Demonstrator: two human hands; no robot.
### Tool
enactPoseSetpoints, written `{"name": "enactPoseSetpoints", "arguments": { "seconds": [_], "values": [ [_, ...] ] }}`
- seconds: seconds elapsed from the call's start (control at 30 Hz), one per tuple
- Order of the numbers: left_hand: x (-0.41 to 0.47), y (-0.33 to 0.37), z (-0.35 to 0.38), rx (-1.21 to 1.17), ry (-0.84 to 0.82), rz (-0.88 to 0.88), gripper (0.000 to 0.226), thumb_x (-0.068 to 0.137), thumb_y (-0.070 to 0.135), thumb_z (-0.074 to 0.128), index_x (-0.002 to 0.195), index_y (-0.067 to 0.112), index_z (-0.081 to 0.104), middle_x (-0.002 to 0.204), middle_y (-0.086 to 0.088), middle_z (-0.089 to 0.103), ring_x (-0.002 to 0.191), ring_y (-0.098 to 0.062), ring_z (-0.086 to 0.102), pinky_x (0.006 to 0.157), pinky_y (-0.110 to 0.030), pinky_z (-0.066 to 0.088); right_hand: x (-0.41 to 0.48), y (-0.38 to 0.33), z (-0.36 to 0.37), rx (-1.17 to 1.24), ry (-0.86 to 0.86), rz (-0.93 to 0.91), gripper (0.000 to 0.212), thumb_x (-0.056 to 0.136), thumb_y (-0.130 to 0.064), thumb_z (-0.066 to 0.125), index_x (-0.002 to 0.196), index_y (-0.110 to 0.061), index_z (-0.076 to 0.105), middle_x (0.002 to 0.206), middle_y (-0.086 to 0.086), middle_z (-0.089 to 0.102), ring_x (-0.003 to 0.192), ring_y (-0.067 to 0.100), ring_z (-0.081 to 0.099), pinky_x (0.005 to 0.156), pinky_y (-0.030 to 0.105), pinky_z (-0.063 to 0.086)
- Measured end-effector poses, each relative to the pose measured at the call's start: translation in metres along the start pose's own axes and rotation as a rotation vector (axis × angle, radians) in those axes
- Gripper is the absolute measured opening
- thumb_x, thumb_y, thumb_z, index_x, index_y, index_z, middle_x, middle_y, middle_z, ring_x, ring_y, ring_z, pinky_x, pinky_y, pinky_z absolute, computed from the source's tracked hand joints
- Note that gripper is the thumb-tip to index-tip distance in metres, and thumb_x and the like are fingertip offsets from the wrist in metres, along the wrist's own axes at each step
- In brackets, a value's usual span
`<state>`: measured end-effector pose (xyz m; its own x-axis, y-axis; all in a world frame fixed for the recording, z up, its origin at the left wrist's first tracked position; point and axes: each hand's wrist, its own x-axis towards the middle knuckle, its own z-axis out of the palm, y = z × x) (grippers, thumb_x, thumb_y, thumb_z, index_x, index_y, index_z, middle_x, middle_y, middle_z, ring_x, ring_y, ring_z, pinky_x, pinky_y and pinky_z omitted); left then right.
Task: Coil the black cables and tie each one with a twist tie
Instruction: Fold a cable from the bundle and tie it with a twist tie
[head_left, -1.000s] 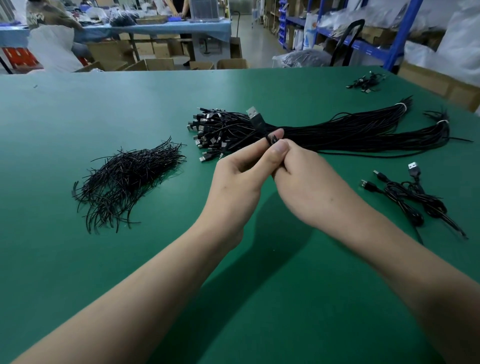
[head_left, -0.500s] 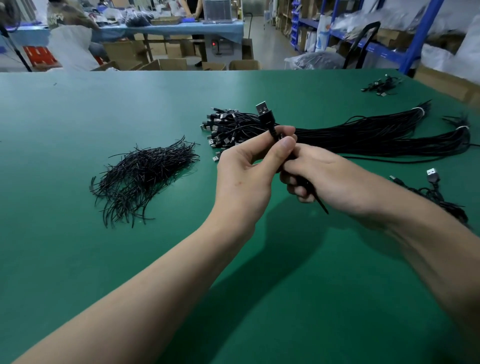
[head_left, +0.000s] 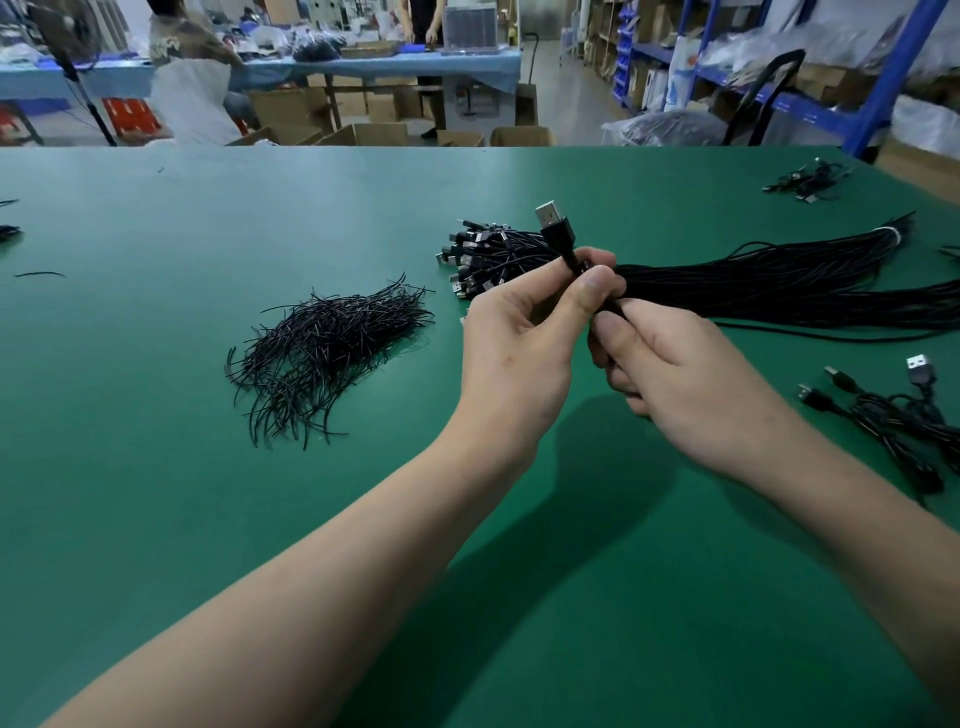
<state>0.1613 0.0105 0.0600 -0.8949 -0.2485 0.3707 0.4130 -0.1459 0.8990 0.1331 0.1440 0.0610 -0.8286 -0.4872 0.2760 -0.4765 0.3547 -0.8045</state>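
Black cable (head_left: 557, 227) pinched by left hand (head_left: 511, 364), right hand (head_left: 691, 384), over green table (head_left: 156, 519); shelving (head_left: 878, 83) beyond.

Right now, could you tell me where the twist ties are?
Head view: the twist ties lie on the table, left of the left hand, near the cable bundle.

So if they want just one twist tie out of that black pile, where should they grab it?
Probably by a loose end at the near edge of the twist tie pile, pinched from the person's own side. There, single ends fan out apart on the table, while the middle is a tangle where several ties would likely lift together.
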Motion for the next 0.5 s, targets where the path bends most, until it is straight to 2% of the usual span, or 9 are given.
{"name": "enactPoseSetpoints", "arguments": {
  "seconds": [0.13, 0.2, 0.3, 0.43, 0.5],
  "values": [
    [0.001, -0.002, -0.002, 0.024, -0.002, 0.015, 0.011, 0.1, 0.005, 0.059, 0.098, 0.004, 0.07, 0.083, -0.009, 0.066, 0.06, -0.017, 0.049, 0.062, -0.027, 0.046, 0.0, -0.005, 0.002, 0.274, -0.036, 0.133, 0.042, 0.109, -0.039, 0.034, 0.079, -0.016, 0.054, 0.056, -0.007, 0.033, 0.048, 0.009, 0.026, 0.046, 0.024, 0.024],
    [0.001, -0.002, -0.003, 0.042, 0.002, 0.032, 0.011, 0.1, 0.004, 0.059, 0.097, 0.006, 0.07, 0.084, -0.006, 0.068, 0.063, -0.013, 0.055, 0.068, -0.022, 0.049, -0.001, -0.007, 0.004, 0.344, -0.044, 0.175, 0.042, 0.108, -0.04, 0.034, 0.079, -0.017, 0.052, 0.057, -0.007, 0.031, 0.049, 0.009, 0.023, 0.045, 0.022, 0.022],
    [0.001, -0.003, -0.003, 0.075, 0.01, 0.067, 0.011, 0.099, 0.004, 0.061, 0.096, 0.007, 0.071, 0.085, -0.003, 0.071, 0.079, -0.008, 0.064, 0.079, -0.02, 0.053, -0.003, -0.005, 0.011, 0.239, 0.053, 0.108, 0.039, 0.109, -0.035, 0.036, 0.075, -0.017, 0.045, 0.053, -0.014, 0.032, 0.047, 0.003, 0.025, 0.046, 0.019, 0.024],
    [0.0, -0.005, -0.005, 0.115, -0.003, 0.089, 0.011, 0.099, 0.006, 0.061, 0.096, 0.007, 0.071, 0.084, -0.001, 0.07, 0.079, -0.012, 0.062, 0.08, -0.038, 0.054, -0.006, -0.001, 0.021, 0.074, 0.168, -0.016, 0.039, 0.108, -0.038, 0.037, 0.073, -0.021, 0.042, 0.054, -0.016, 0.04, 0.051, 0.004, 0.032, 0.054, 0.025, 0.026],
    [0.0, -0.004, -0.004, 0.112, -0.007, 0.067, 0.01, 0.098, 0.006, 0.062, 0.098, 0.006, 0.072, 0.086, -0.003, 0.071, 0.079, -0.012, 0.062, 0.081, -0.037, 0.054, -0.005, 0.0, 0.021, 0.065, 0.183, -0.003, 0.039, 0.108, -0.037, 0.037, 0.073, -0.021, 0.042, 0.054, -0.017, 0.041, 0.05, 0.004, 0.033, 0.054, 0.026, 0.026]
  ]
}}
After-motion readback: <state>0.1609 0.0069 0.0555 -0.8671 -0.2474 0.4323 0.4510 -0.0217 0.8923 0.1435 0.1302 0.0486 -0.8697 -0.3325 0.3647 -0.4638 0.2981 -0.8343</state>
